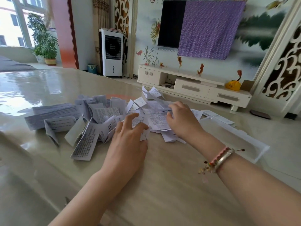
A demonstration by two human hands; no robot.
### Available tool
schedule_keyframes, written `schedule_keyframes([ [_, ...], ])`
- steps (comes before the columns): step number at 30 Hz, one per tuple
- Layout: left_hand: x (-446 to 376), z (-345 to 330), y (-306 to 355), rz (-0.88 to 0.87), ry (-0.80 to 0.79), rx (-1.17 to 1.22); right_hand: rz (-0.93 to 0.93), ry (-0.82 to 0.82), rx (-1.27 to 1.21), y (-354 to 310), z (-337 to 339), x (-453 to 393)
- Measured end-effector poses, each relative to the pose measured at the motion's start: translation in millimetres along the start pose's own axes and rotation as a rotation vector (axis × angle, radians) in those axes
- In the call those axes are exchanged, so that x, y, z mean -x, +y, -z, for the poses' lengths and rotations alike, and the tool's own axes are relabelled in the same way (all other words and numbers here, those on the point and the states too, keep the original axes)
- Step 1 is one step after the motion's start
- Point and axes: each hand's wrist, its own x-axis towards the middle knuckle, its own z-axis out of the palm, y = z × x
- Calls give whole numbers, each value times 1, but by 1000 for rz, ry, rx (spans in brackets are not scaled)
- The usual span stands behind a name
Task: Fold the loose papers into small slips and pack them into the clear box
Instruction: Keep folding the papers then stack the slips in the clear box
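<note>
Loose printed papers (91, 121) lie heaped on the glossy table, some folded, some creased open. My left hand (128, 144) hovers at the heap's near edge with curled, spread fingers, and a small folded slip (145, 135) is tucked under its thumb. To the right, my right hand (182, 123) reaches into the pile, its thumb and curled fingers pinching the edge of a printed sheet (158, 119). The clear box (260, 150) lies flat on the table to the right of that hand, with a few papers at its far end.
A stack of long folded sheets (52, 113) sits at the left of the heap. The beige table (162, 176) runs toward me. Behind it are a white TV cabinet (195, 88), an air cooler (112, 51) and potted plants (44, 41).
</note>
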Motion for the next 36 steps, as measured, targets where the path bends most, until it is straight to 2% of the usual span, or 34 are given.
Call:
schedule_keyframes([
  [2,3,-2,2,-23,-16,79,146,110,-15,3,9,22],
  [5,8,-7,4,-74,-15,197,305,183,-19,7,21,54],
  [10,12,-17,3,-45,-19,313,476,104,14,14,27,95],
  [13,11,-18,0,-59,-26,312,499,73,-66,16,21,107],
  [17,9,-18,-4,-138,-5,234,456,110,-255,15,20,111],
  [21,8,-20,-6,-124,31,228,438,131,-413,14,23,116],
  [25,6,-20,-3,-195,27,184,460,174,-469,12,25,119],
  [27,6,-19,-1,-187,30,181,438,119,-426,14,26,119],
  [30,5,-18,-1,-113,51,229,298,-54,-294,27,27,117],
  [32,3,-18,-1,-55,59,307,204,-101,-251,38,25,115],
  [36,4,-15,-2,41,-50,523,1,-9,-588,46,24,111],
])
